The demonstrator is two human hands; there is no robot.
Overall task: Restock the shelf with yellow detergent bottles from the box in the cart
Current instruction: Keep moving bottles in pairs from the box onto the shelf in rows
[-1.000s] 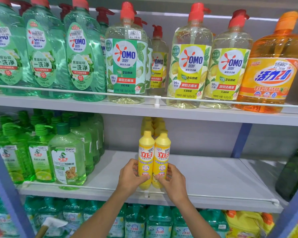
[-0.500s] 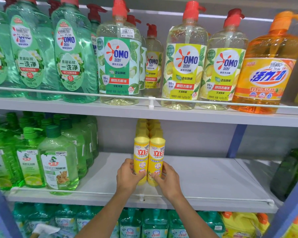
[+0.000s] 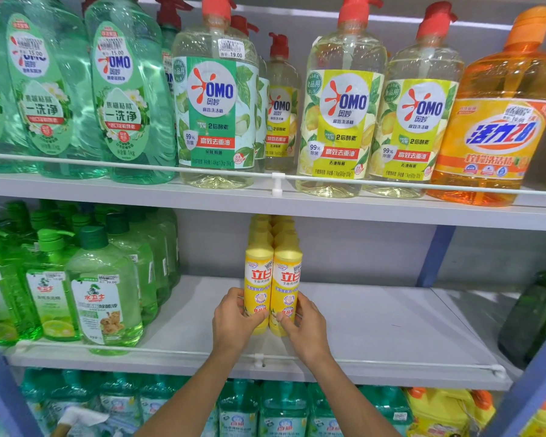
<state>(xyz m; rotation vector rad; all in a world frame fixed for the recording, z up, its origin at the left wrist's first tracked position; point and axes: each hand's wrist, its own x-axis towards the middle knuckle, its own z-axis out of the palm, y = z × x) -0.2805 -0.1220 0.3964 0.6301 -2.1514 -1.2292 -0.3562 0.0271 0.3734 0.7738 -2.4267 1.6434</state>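
Two slim yellow detergent bottles stand upright side by side on the middle shelf [image 3: 375, 326]. My left hand [image 3: 234, 320] grips the left yellow bottle [image 3: 258, 279] at its lower half. My right hand [image 3: 303, 326] grips the right yellow bottle [image 3: 287, 279] the same way. Behind them runs a double row of more yellow bottles [image 3: 271, 228], mostly hidden. The box and the cart are out of view.
Green pump bottles [image 3: 101, 288] fill the middle shelf's left side. A dark green bottle [image 3: 533, 316] stands at the far right. A white wire rail [image 3: 391, 361] runs along the shelf front. Large OMO bottles [image 3: 338, 99] line the upper shelf [image 3: 391, 212].
Both hands have pushed the two front yellow bottles further back onto the shelf, up against the row behind. The camera has shifted slightly right and closer.
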